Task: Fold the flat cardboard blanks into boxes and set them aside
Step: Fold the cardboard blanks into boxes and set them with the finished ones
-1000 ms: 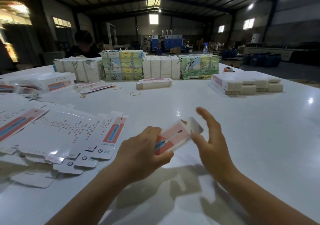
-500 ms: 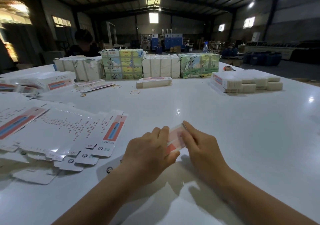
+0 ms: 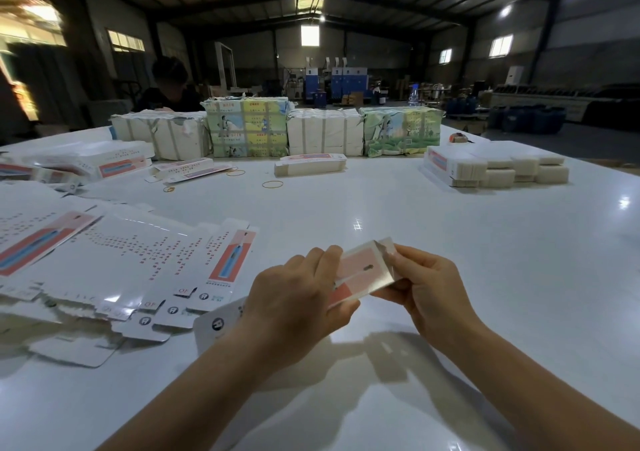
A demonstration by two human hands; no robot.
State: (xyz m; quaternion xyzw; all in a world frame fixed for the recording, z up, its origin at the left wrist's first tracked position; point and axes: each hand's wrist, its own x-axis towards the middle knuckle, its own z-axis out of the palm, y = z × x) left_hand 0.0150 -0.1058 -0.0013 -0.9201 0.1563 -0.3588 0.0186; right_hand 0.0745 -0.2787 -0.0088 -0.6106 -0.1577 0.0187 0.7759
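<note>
A pink-and-white cardboard box (image 3: 363, 270), partly folded, is held just above the white table (image 3: 485, 277). My left hand (image 3: 294, 298) grips its near end, with the bottom flap sticking out below the wrist. My right hand (image 3: 426, 287) pinches the far end at the top flap. Flat blanks (image 3: 114, 260) with red print lie fanned out to the left of my hands.
Wrapped bundles (image 3: 247, 128) stand in a row along the far edge, with a person seated behind them. A stack of blanks (image 3: 485, 170) sits far right, a small pile (image 3: 310, 164) in the far middle, folded boxes (image 3: 86, 163) far left. Rubber bands (image 3: 272, 184) lie loose.
Both hands lifted the box off the table. My right hand shifted from pressing on its top to pinching the far end flap.
</note>
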